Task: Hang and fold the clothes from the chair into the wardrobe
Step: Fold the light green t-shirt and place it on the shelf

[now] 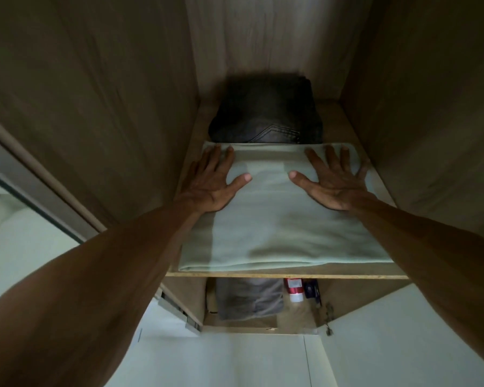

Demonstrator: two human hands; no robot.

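A folded pale green garment (277,227) lies flat on a wooden wardrobe shelf (285,275). My left hand (213,180) rests on its far left part with straight, spread fingers. My right hand (336,180) lies flat on its far right part, fingers spread as well. Behind the green garment, at the back of the shelf, sits a folded pair of dark jeans (266,115); its near edge touches the green fabric.
Wooden side walls (95,107) close in the shelf on both sides. On the lower shelf lie a folded grey garment (249,298), a red and white can (294,289) and a small dark item (312,289). Pale floor shows below.
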